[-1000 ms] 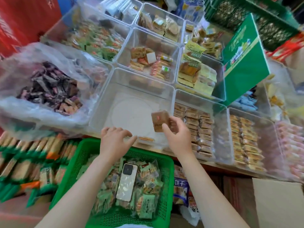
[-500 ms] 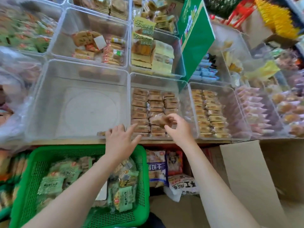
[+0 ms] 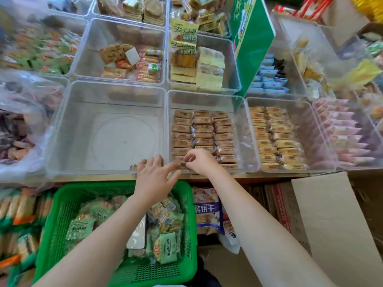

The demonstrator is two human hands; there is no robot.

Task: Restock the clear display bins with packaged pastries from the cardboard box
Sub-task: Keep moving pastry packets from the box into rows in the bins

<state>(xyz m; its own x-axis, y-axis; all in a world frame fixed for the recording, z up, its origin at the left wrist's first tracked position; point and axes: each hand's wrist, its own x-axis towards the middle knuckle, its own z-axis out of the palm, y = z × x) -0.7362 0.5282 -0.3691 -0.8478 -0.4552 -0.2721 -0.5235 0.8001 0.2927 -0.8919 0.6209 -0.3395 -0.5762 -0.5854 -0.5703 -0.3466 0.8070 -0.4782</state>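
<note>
Two hands at the near edge of the display. My right hand sits low in the front of the bin of brown pastries, fingers curled, thumb and forefinger pinching one packaged pastry down against the near wall, at the front of the left column. Just left of that grip, my left hand reaches over the near rim of the empty clear bin, fingers spread and fairly straight, holding nothing; its thumb tip nearly meets the pinched pack, but contact I cannot tell. By the left fingertips, a sliver of another pack lies in the empty bin's near right corner. Beyond the right hand, brown packs lie flat in three neat columns, running away from me. Right of that grip, the next bin holds lighter yellow-brown packs in two columns; further right, pink wrappers. Beyond the empty bin, a bin with a few mixed biscuit packs; beyond the brown pastries, one with yellow packets, and a green carton leaning at its right. Below my left forearm, a green basket with green-wrapped snacks. Below and right of my right forearm, a cardboard box flap stands pale and blank; the box's inside is out of view. Far left, a clear plastic bag of dark-wrapped sweets.
</note>
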